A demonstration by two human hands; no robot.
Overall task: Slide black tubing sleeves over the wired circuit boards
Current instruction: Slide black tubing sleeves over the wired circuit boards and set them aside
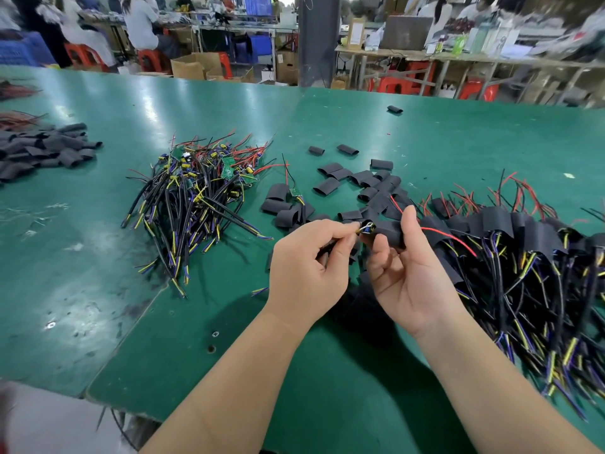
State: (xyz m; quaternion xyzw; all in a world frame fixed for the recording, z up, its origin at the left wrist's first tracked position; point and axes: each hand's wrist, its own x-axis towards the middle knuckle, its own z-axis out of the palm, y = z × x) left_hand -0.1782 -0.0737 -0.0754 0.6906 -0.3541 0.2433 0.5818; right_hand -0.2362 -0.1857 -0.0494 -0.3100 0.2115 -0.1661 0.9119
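Two hands at work, head view, held just above the green worktop (pixel 98 257).
- Left hand (pixel 307 257): thumb and forefinger pinched on a wired circuit board (pixel 366 228) at its cable end, presumably to steer it straight.
- Right hand (pixel 406 270): thumb and fingers curled round a black sleeve (pixel 389 232), mouth turned toward the board. Board tip at or just inside the mouth; hard to tell which.
- Red wire (pixel 448 235): trailing from the sleeve's far end to the right, so apparently fed through first. Judged mid-insertion.
- Pile of bare boards (pixel 199 191): left of centre, near the left hand as feed stock.
- Loose sleeves (pixel 360 185): scattered between the piles, near the right hand for picking.
- Sleeved pile (pixel 523 257): at right, likely finished pieces.
- Spare heap of sleeves (pixel 42 152): far left, well apart.
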